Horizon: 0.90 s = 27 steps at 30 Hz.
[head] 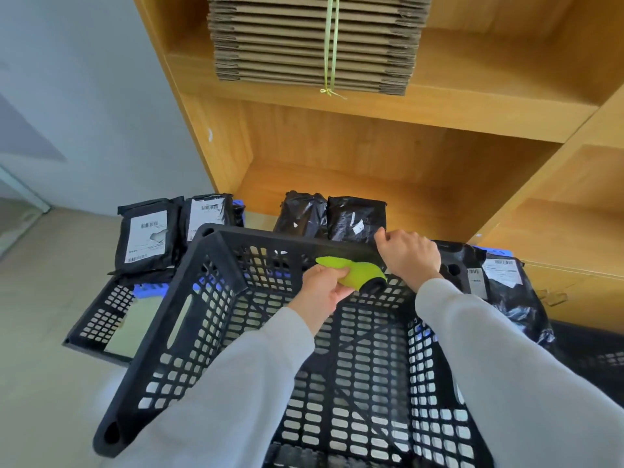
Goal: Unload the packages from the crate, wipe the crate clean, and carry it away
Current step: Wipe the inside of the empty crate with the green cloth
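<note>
Fingers of the left hand (322,285) pinch a green cloth (354,271) inside the empty black crate (216,298), right hand (410,255) curls over its 12 o'clock rim, packages (147,236) lie outside, so wiping and carrying remain.

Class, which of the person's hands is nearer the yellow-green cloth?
Left. The left hand grips the yellow-green cloth; the right hand holds the crate's far rim just beside it.
</note>
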Each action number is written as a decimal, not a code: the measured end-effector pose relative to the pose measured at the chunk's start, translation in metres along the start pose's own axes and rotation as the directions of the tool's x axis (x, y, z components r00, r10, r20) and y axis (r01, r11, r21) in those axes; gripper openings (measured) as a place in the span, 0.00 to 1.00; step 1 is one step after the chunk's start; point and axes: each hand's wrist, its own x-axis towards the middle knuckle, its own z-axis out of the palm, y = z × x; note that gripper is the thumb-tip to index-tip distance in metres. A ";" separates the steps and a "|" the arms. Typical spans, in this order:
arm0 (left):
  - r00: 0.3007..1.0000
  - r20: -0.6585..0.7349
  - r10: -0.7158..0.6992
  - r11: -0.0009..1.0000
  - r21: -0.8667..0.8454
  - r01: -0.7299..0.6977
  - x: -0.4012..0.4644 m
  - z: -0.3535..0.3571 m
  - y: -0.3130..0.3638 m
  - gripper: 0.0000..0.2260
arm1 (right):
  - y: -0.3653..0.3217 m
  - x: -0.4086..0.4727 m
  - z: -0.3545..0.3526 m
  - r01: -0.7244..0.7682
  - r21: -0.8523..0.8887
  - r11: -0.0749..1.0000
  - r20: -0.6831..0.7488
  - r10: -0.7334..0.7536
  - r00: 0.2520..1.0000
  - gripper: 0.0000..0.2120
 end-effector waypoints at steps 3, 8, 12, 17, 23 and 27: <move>0.999 0.050 0.021 1.000 0.018 -0.022 -0.015 0.001 0.012 0.04 | -0.001 -0.002 -0.003 -0.031 0.045 0.998 0.016 0.030 0.999 0.26; 0.998 0.058 0.024 0.995 0.096 -0.030 -0.020 -0.004 0.027 0.03 | -0.004 -0.005 -0.005 -0.050 0.067 0.996 0.015 0.049 0.999 0.28; 1.000 0.031 0.006 0.990 0.144 -0.010 -0.014 -0.008 0.026 0.08 | -0.004 -0.004 -0.005 -0.053 0.057 0.997 0.029 0.052 0.998 0.28; 0.999 -0.039 -0.026 0.989 0.147 0.032 0.002 -0.017 0.014 0.15 | -0.004 -0.003 -0.004 -0.064 0.050 0.997 0.014 0.063 0.998 0.27; 0.997 -0.060 -0.052 0.986 0.157 0.060 0.025 -0.026 0.000 0.09 | -0.002 0.000 -0.001 -0.065 0.017 0.998 0.001 0.065 0.998 0.25; 0.990 -0.119 -0.075 0.979 0.179 0.096 0.046 -0.037 -0.013 0.16 | -0.002 0.000 0.000 -0.064 -0.011 0.998 0.004 0.064 0.998 0.22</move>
